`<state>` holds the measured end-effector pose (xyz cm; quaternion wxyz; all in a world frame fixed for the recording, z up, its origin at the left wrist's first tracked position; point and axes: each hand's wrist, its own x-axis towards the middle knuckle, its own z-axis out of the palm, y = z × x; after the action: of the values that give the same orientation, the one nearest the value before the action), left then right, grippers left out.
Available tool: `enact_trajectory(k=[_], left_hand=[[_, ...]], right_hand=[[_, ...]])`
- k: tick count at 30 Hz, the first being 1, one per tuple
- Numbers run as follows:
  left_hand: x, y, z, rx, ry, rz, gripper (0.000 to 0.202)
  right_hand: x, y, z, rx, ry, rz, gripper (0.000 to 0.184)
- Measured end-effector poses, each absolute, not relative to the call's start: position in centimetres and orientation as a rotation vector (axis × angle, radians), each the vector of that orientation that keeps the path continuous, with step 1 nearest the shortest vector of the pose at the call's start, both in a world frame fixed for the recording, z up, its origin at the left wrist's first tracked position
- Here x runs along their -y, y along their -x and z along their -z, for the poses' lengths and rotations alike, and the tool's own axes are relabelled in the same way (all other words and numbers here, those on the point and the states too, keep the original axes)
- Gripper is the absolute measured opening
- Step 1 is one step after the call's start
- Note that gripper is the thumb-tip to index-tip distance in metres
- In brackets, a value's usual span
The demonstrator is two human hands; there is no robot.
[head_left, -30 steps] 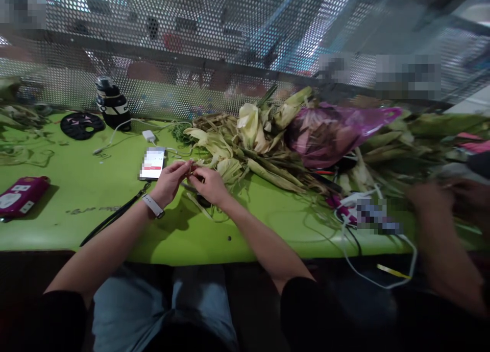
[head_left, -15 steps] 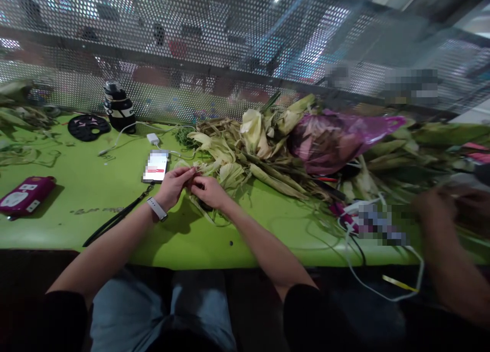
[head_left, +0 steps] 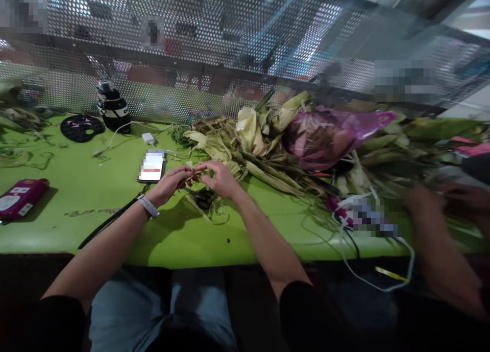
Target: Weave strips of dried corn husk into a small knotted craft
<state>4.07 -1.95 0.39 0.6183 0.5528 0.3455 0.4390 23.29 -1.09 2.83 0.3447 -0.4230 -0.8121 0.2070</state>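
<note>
My left hand (head_left: pixel 172 182), with a pale watch band at its wrist, is closed in a pinch. My right hand (head_left: pixel 221 178) pinches too, its fingertips meeting the left ones. Between them shows a thin pale strip of corn husk (head_left: pixel 191 167), mostly hidden by the fingers, with small reddish spots I cannot make out. Just below lies a dark-handled tool (head_left: pixel 206 197), perhaps scissors, among thin husk shreds (head_left: pixel 216 216). A heap of dried corn husks (head_left: pixel 248 130) lies right behind my hands. Left of them is a lit phone (head_left: pixel 152 165) with a black strap (head_left: pixel 111 219).
A purple plastic bag (head_left: pixel 317 140) of husks sits in the heap. On the left are a black bottle (head_left: pixel 113 109), a black palette-shaped object (head_left: pixel 81 128) and a maroon device (head_left: pixel 23 198). Cables (head_left: pixel 377 285) hang off the right edge near a co-worker's blurred hands (head_left: pixel 424 201).
My hands have risen slightly and my right fingers have lifted and straightened over the left ones. The dark-handled tool beneath now shows more. The whole view has shifted a little.
</note>
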Motion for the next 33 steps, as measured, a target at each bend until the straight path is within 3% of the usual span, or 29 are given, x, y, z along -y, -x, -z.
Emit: enact_trajectory(k=[8,16,33], left_hand=[[1.9,-4.0,-0.5,-0.83,-1.275,-1.023,0.016],[1.5,-4.0,0.0,-0.821,-1.273,-1.061,0.016],[1.4,-4.0,-0.6,-0.886,-1.367,-1.199,0.026]], right_hand=[[1.5,-23.5,-3.1,2.069,1.065,-0.613,0.028],[1.2,-23.3,-2.7,2.111,0.966,-0.428,0.014],[1.4,-23.2,-2.2,2.133,0.921,-0.021,0.011]])
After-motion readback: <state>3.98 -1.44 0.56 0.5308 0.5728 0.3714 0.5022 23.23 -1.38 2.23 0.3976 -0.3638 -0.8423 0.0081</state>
